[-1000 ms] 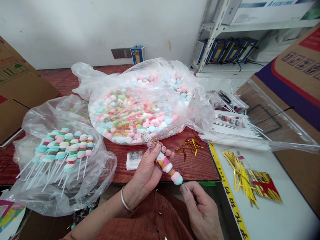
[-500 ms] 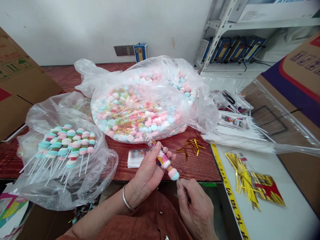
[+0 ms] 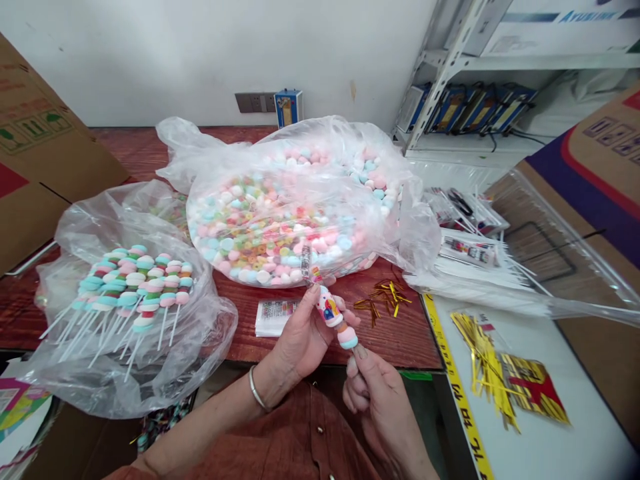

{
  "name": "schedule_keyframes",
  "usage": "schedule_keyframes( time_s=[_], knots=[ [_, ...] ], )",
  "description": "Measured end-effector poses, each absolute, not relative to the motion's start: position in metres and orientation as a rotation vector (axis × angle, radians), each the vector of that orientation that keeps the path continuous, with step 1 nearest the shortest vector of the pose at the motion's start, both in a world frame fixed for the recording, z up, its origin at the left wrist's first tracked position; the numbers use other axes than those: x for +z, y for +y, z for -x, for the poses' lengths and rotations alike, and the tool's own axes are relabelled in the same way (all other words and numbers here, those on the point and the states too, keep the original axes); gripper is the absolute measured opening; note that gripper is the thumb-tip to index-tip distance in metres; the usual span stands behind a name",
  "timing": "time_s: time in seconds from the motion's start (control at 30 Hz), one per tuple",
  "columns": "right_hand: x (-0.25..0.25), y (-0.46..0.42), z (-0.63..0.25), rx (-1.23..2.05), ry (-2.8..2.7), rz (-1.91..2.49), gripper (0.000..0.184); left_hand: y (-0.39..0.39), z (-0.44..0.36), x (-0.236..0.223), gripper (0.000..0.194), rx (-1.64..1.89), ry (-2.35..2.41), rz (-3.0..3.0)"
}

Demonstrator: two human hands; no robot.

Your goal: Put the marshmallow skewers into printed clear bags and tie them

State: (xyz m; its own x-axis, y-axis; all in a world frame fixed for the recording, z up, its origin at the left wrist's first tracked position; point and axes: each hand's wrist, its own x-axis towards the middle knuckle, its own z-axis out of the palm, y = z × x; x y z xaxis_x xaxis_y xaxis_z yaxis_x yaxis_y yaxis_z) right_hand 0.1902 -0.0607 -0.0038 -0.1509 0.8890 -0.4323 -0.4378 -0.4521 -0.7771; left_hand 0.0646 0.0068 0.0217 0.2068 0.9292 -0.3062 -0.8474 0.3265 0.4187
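My left hand [image 3: 305, 327] is closed round a small clear printed bag [image 3: 329, 308], thumb on one side and fingers behind. Inside the bag is the upper part of a marshmallow skewer [image 3: 347, 335]; its pink and pale blue lower end sticks out of the bag's mouth. Just below that end, my right hand [image 3: 373, 383] pinches the skewer's stick, most of which the fingers hide. Near my left wrist lies a stack of flat printed bags [image 3: 275, 317]. Gold twist ties [image 3: 383, 298] lie loose on the table to the right of the held skewer.
Finished-looking marshmallow skewers [image 3: 137, 283] lie on a plastic bag at left. A large bag of loose candy [image 3: 280, 227] fills the middle. White sticks [image 3: 475, 260], yellow ties [image 3: 483, 373] and cardboard boxes [image 3: 590, 220] stand or lie at right.
The skewer has gone further into the bag, less of it showing below. My right hand has moved up and slightly left with the stick. The bag is turned more upright.
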Motion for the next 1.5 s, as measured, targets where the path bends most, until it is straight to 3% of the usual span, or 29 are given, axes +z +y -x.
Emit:
schedule_keyframes(
  time_s=[0.1, 0.2, 0.27, 0.37, 0.43, 0.6, 0.77, 1.07, 1.27, 1.5],
  knots=[
    [0.005, -0.06, -0.187, 1.9, -0.437, 0.992, 0.039, 0.008, -0.064, 0.019, 0.016, 1.307, 0.579, -0.12],
    [0.005, -0.062, -0.188, 1.771, -0.604, 1.048, 0.035, 0.009, -0.066, 0.02, 0.017, 1.348, 0.656, -0.12],
    [0.0, -0.063, -0.19, 1.468, -0.96, 1.211, 0.033, 0.008, -0.068, 0.023, 0.023, 1.327, 0.737, -0.18],
    [-0.01, -0.063, -0.195, 0.752, -1.492, 1.373, 0.023, 0.006, -0.07, 0.026, 0.029, 1.285, 0.835, -0.274],
    [-0.013, -0.062, -0.198, 0.502, -1.614, 1.375, 0.017, 0.005, -0.069, 0.026, 0.031, 1.263, 0.835, -0.303],
    [-0.002, -0.059, -0.201, 0.849, -1.45, 1.494, 0.026, 0.011, -0.06, 0.022, 0.035, 1.234, 0.614, -0.22],
    [0.006, -0.058, -0.201, 1.133, -1.31, 1.471, 0.037, 0.017, -0.054, 0.021, 0.02, 1.277, 0.529, -0.132],
    [-0.012, -0.063, -0.2, 1.604, -1.076, 1.27, 0.041, 0.014, -0.063, 0.026, 0.031, 1.244, 0.496, -0.093],
    [-0.005, -0.062, -0.195, 1.297, -1.265, 1.408, 0.039, 0.013, -0.066, 0.026, 0.035, 1.235, 0.574, -0.071],
    [-0.004, -0.058, -0.2, 0.861, -1.469, 1.49, 0.034, 0.018, -0.06, 0.03, 0.025, 1.303, 0.596, -0.007]
  ],
)
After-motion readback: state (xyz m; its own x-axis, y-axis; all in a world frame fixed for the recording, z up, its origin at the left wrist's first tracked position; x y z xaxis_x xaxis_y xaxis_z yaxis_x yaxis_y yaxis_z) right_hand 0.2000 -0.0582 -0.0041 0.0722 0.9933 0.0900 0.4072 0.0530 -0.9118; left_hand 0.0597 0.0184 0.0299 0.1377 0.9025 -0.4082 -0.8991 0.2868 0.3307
